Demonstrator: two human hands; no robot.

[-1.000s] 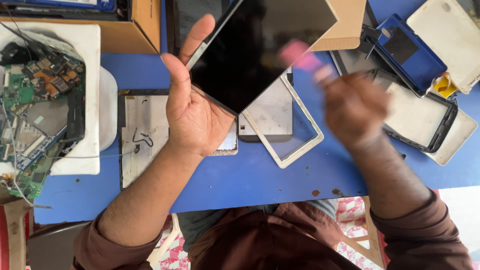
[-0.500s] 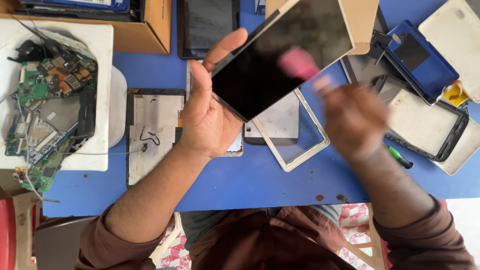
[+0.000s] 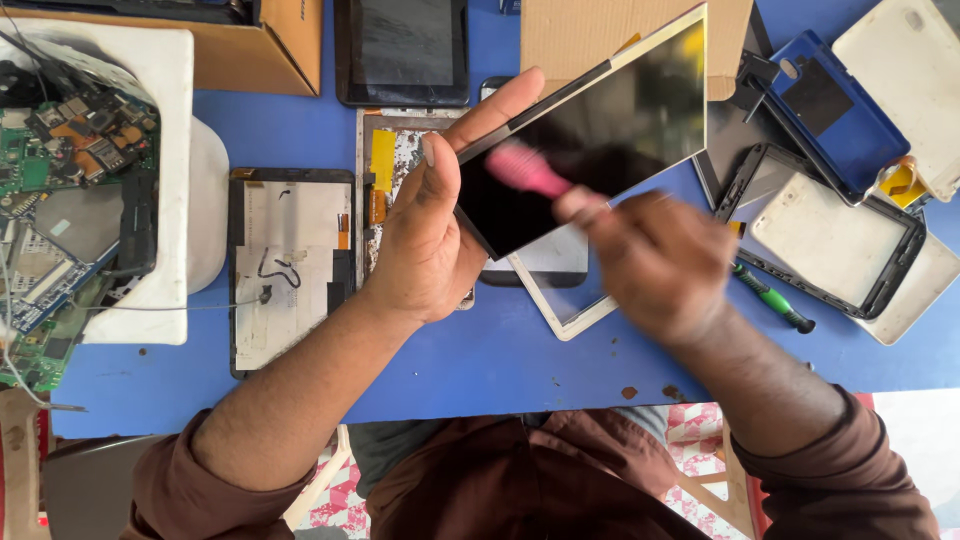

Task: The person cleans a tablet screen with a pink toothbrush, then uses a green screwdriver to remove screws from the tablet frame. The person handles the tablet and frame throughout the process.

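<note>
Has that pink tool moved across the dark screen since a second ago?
Yes. The pink tool has slid from the dark screen panel's right side toward the left hand.

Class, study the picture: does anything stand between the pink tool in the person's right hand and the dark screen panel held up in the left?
Nothing visible does. The left hand grips the dark screen panel by its edge, above the blue table. The right hand holds the pink tool directly over the glass; motion blur hides whether it touches.
</note>
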